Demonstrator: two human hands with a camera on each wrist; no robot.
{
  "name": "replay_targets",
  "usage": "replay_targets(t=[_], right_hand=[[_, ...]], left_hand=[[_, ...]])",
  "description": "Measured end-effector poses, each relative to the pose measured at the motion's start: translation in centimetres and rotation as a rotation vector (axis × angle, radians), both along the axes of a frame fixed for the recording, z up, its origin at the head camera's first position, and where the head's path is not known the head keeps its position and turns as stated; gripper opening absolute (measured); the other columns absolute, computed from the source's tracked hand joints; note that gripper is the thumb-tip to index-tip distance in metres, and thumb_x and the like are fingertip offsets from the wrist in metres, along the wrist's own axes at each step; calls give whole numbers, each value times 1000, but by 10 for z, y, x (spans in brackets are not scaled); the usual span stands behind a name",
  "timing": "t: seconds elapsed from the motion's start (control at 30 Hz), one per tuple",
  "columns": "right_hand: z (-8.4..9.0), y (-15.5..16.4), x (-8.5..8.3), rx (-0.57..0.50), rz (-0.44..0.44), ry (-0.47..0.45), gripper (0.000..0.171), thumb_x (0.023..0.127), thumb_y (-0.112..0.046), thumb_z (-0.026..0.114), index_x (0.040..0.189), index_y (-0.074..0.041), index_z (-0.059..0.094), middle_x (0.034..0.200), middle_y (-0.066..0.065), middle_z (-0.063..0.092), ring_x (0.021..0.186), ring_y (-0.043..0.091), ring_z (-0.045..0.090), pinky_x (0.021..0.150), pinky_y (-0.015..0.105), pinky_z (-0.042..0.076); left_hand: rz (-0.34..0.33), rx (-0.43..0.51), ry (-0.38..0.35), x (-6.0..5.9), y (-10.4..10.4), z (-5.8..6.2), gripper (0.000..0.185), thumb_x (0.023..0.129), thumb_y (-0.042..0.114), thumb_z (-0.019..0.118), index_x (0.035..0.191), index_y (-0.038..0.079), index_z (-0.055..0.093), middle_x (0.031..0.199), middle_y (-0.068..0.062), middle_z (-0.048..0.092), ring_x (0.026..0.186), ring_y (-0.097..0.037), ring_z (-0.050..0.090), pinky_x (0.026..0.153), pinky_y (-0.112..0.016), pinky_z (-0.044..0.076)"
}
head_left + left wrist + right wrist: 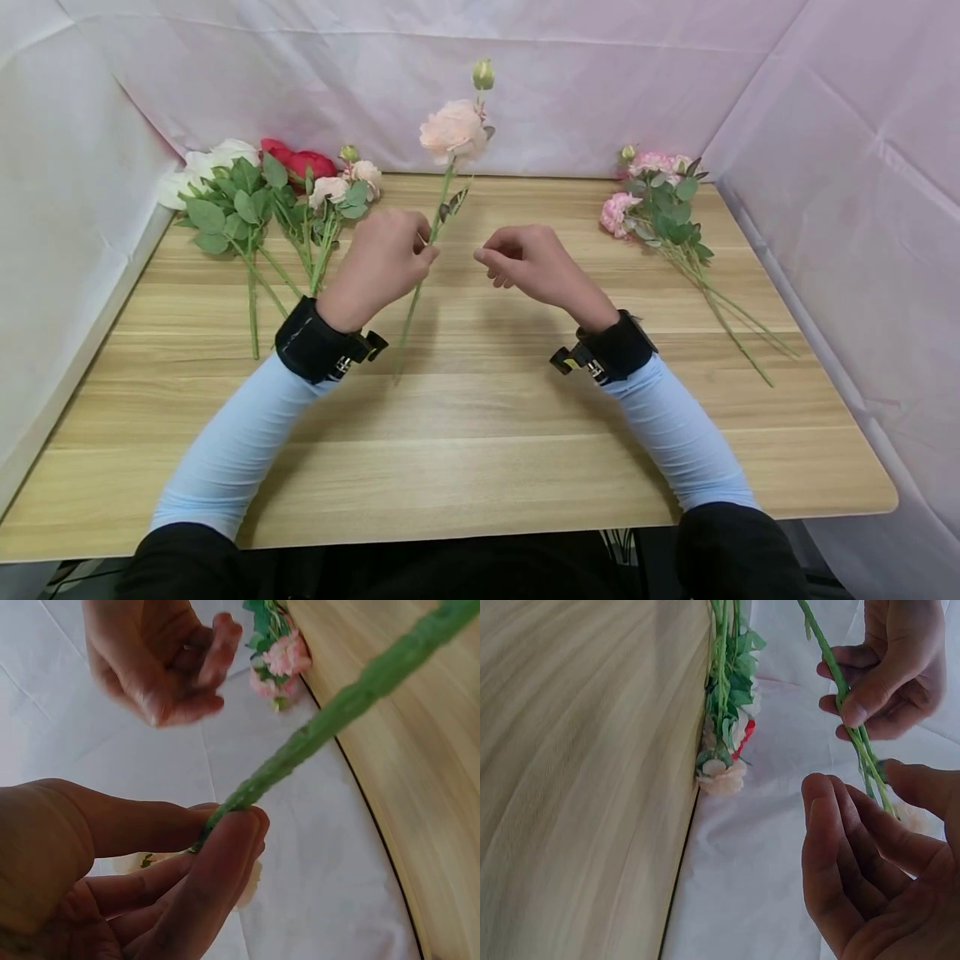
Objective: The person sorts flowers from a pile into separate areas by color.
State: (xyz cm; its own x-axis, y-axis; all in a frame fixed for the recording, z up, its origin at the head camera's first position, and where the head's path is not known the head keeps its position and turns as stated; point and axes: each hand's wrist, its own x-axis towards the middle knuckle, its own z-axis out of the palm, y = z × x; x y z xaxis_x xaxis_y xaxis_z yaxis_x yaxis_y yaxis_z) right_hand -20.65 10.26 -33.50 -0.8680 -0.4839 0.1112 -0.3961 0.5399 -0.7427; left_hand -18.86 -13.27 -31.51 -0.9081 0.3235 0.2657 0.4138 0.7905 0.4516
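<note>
A pale peach artificial rose [453,132] with a green bud above it stands nearly upright over the middle of the table. My left hand [384,260] pinches its green stem [315,731] between thumb and fingertips; the stem's lower end slants down toward me. To the right of the stem, my right hand [531,260] hovers with loosely bent fingers and holds nothing. In the right wrist view the thumb and fingers of that right hand [877,862] are apart, with the stem showing behind the gap.
At the back left lie white flowers [217,162], red flowers [300,162] and more peach roses [348,183] with leafy stems. Pink flowers [618,212] lie at the back right, stems toward me. White cloth [600,92] walls the wooden table [480,467] at the back and sides.
</note>
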Motion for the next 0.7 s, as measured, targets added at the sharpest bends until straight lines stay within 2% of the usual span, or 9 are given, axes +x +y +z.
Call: replay_targets(t=[0.1,0.27,0.4,0.57,0.7], right_hand=[[-1,-4,2,-61,4,-53,28,105,-30,62,110,-5,74,87,19,74,77,32,73,72,38,62],[-1,-10,5,-117,25,-109,31,106,-31,59,117,-4,72,90,22,73,79,35,73,71,36,62],[-1,-14,7,-142,31,-138,30,106,-32,60,113,-6,73,90,22,73,77,32,73,71,40,63],[-3,-18,9,-214,0,-163,26,105,-29,60,107,-3,67,88,22,73,77,39,72,69,42,62],[-5,-20,9,-282,-21,-155,21,105,-21,61,110,-1,62,87,20,73,71,30,72,66,38,62]], left_hand=[[-29,4,16,4,6,-1,15,95,14,72,97,-1,74,91,-16,78,83,-32,72,78,-44,53],[-68,52,22,9,16,-4,15,96,14,71,98,0,74,89,-13,79,78,-29,72,71,-39,52],[-82,80,22,14,22,-6,16,98,14,69,101,0,75,89,-13,79,72,-26,70,66,-36,50],[-96,88,26,19,27,-7,14,98,9,66,104,1,75,87,-11,78,66,-23,65,64,-33,46],[-95,98,18,22,30,-7,11,97,7,66,102,2,74,84,-9,77,64,-21,61,63,-31,44]])
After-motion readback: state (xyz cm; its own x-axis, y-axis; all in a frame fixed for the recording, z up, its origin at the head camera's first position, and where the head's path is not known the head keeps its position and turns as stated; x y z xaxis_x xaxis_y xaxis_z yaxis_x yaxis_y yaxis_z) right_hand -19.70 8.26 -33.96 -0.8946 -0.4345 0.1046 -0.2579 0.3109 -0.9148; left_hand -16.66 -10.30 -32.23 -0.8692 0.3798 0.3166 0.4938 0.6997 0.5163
